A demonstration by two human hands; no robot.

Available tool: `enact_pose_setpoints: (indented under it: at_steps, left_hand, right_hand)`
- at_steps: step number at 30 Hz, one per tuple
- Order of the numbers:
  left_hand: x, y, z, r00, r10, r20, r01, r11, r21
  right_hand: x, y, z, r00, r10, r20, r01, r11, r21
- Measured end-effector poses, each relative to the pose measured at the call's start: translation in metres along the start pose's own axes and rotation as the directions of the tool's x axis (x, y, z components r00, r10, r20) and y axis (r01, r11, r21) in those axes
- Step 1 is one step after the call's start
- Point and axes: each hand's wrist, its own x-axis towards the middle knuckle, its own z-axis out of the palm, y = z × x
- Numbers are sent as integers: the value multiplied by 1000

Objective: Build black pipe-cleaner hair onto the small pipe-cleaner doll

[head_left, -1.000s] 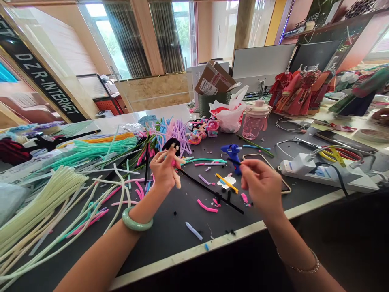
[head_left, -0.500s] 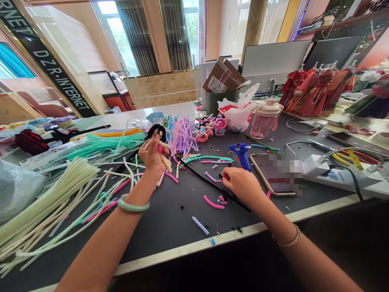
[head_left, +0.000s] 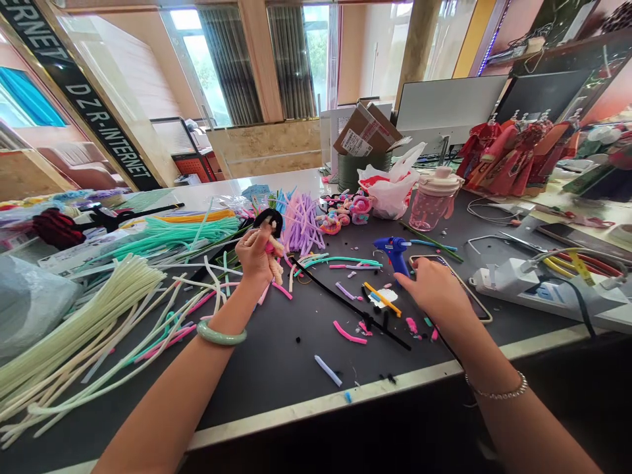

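The dark tabletop (head_left: 276, 375) is strewn with pipe cleaners; a pale green bundle (head_left: 83, 329) sprawls to one side; purple ones (head_left: 303, 224) heap farther back; a blue glue gun (head_left: 395, 253) lies beside snipped scraps (head_left: 349, 332); a white power strip (head_left: 523, 286) sits off to the right.

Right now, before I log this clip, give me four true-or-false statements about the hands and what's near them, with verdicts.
1. The left hand holds a small pipe-cleaner doll with black hair. True.
2. The right hand grips the blue glue gun. False: the glue gun stands free beside the hand, and the hand is over a phone with a gold-coloured edge.
3. A pale green bangle sits on the left wrist. True.
4. The pink lidded bottle stands inside the white plastic bag. False: it stands beside the bag, outside it.
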Motion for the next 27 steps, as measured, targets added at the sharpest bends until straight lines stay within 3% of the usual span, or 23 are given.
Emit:
enact_pose_setpoints:
  at_steps: [4,10,20,27]
  left_hand:
    - [-7,6,3,998,-16,66,13,999,48]
    - [-16,10,7,990,-4,139,-11,994,104]
    - [-17,-1,5,937,263,232,-318,914,251]
    - [-19,1,1,832,447,328,-550,737,393]
  right_hand:
    - [14,1,13,992,-59,107,56,998,27]
    - [21,-9,16,997,-28,69,25,999,49]
    - [37,-15,24,1000,10,0,-10,994,107]
    - [35,-19,18,997,60,-48,-46,965,259]
